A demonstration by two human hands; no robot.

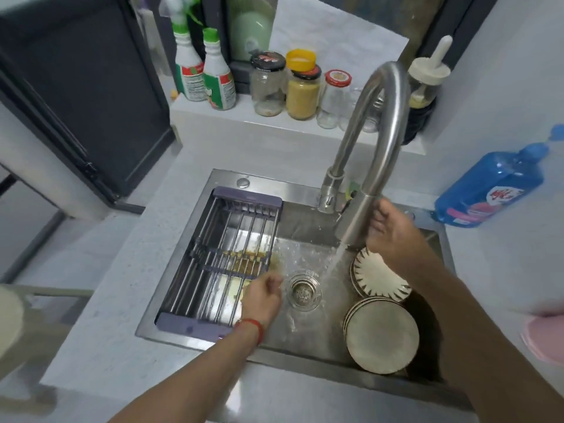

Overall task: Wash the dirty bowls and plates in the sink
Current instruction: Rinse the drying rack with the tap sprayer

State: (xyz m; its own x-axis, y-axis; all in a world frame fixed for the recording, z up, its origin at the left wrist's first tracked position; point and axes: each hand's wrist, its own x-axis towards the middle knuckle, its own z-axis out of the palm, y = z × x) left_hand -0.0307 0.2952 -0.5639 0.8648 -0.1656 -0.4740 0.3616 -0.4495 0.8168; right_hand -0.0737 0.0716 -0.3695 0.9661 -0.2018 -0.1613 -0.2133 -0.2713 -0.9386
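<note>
We see the right hand (385,228) curled round the spout head of the gooseneck faucet (370,138), which stands at the sink's back edge and sends a stream of water (331,264) down beside the drain strainer (303,293). The left hand (263,296) hovers just left of the strainer, fingers loosely curled and holding nothing, a red thread bracelet (254,326) on its wrist. Along the steel sink's (189,248) right wall lean two stacks of plates: rayed-rim plates (378,277) toward the back, plain cream plates (381,335) in the front right corner. A sliding drain rack (225,257) spans the left half. A blue detergent bottle (491,186) lies beyond the back right corner.
</note>
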